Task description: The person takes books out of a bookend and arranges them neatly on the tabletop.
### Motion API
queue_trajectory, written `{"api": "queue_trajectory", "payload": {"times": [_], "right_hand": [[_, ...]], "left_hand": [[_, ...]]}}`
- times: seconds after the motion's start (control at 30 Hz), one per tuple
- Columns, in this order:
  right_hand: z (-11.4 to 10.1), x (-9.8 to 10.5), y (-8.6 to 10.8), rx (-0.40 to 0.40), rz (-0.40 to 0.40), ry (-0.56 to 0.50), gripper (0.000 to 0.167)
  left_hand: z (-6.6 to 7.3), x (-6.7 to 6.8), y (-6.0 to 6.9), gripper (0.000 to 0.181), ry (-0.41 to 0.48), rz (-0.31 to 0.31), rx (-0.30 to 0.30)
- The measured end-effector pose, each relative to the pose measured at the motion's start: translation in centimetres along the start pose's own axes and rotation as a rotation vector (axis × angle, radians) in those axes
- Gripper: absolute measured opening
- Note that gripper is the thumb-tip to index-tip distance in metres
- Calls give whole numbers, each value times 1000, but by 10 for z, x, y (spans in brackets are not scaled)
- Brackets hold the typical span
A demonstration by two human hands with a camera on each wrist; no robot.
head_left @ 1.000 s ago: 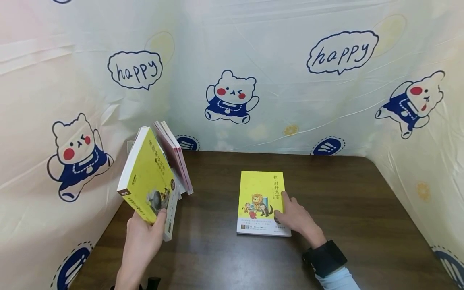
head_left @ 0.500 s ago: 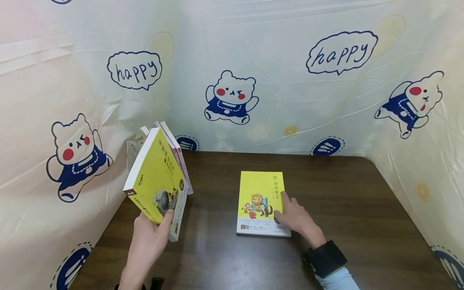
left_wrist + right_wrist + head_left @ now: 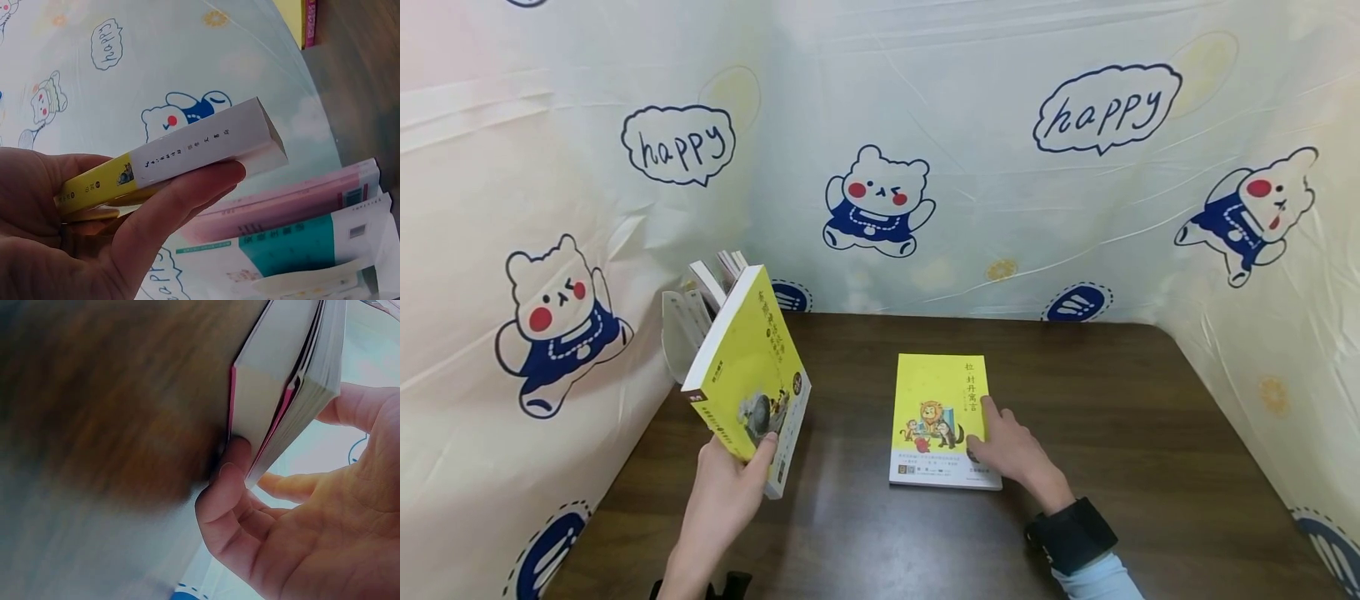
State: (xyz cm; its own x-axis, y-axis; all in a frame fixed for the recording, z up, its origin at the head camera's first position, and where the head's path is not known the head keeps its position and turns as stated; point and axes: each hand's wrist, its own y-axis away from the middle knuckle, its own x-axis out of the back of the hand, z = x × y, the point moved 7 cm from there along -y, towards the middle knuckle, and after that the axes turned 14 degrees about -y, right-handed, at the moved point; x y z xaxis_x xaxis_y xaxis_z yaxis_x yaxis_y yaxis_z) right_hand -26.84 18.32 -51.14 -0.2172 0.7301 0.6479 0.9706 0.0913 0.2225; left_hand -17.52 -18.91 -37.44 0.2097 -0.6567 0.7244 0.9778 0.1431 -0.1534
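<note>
My left hand [image 3: 730, 492] holds a thick yellow-and-white book [image 3: 748, 392] above the table, tilted, thumb on its illustrated front cover. In the left wrist view, its yellow-and-white spine [image 3: 194, 147] shows between my fingers. Another yellow book [image 3: 940, 383], with a lion picture, lies cover up at the middle of the table. My right hand [image 3: 1015, 454] grips its right edge, thumb on the cover. In the right wrist view, two page blocks with pink cover edges [image 3: 262, 394] show one against the other, my fingers curled at the lower one.
Several books [image 3: 692, 308] stand leaning at the table's back left, partly hidden behind the held book. Pink books [image 3: 300, 200] and a green-and-white one [image 3: 287, 247] show there. A patterned cloth [image 3: 970, 208] encloses the brown table [image 3: 1097, 400] at the back and sides.
My left hand has carried its book rightward, away from the standing books, showing more of those at the left. My right hand and the lion book have stayed in place.
</note>
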Motion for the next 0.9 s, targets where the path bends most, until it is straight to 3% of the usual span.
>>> {"api": "queue_trajectory", "payload": {"times": [0.9], "right_hand": [[0,1,1,2,-2,-14,87]], "left_hand": [[22,-45,-9,42,92,-61,-110]]}}
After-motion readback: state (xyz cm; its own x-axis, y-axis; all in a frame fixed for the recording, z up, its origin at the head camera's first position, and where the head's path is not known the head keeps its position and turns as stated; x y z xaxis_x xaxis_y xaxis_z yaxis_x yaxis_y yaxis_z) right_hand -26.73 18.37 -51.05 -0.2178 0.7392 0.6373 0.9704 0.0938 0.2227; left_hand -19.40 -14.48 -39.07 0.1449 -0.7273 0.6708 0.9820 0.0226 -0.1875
